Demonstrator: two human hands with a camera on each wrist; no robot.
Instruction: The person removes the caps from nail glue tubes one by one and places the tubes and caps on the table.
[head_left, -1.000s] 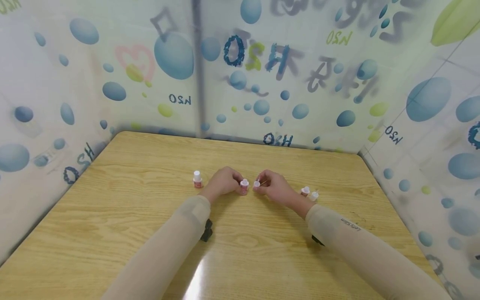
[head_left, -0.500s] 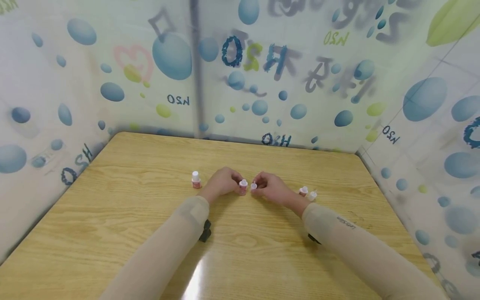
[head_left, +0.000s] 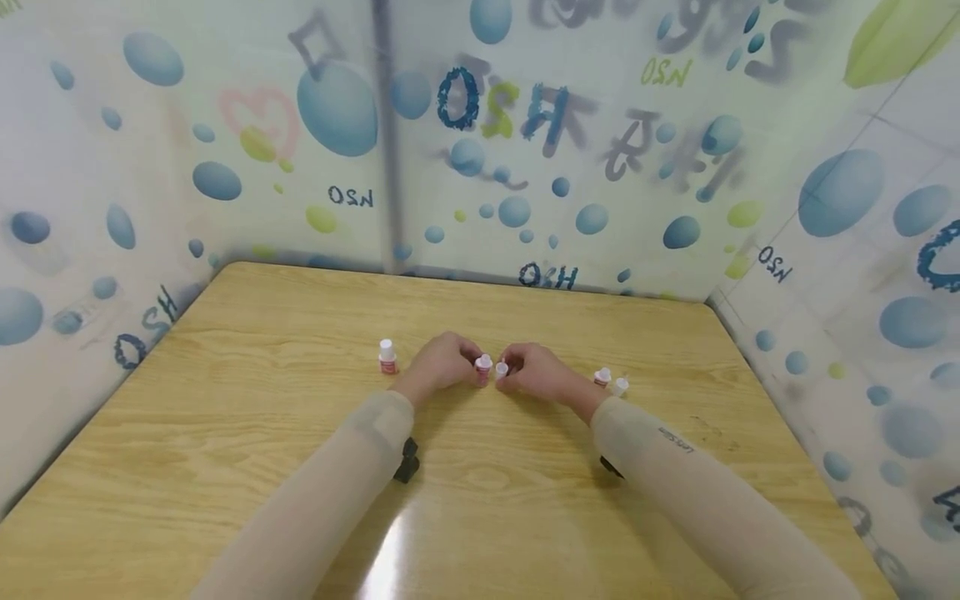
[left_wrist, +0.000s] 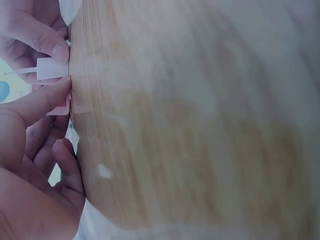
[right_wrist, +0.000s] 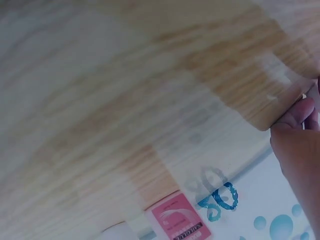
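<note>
My left hand (head_left: 444, 362) pinches a small nail glue bottle (head_left: 482, 372) with a pink label, upright on the table and without its cap. Beside it, my right hand (head_left: 534, 372) pinches a white brush cap (head_left: 501, 370) between thumb and fingers. In the left wrist view, the cap (left_wrist: 52, 68) stands top down at the table surface, its thin brush stem pointing up. There the left fingers (left_wrist: 42, 102) cover much of the pink bottle. The right wrist view catches only part of the right hand (right_wrist: 300, 145) at its edge.
A capped bottle (head_left: 387, 358) stands left of my hands. Near my right wrist are an uncapped bottle (head_left: 602, 378) and an upturned brush cap (head_left: 620, 387). The wooden table (head_left: 495, 517) meets patterned walls (head_left: 480, 167) behind and at both sides.
My right hand has brought the brush cap slightly left and closer to the bottle in my left hand. The head view has shifted a little; the left hand keeps its grip.
</note>
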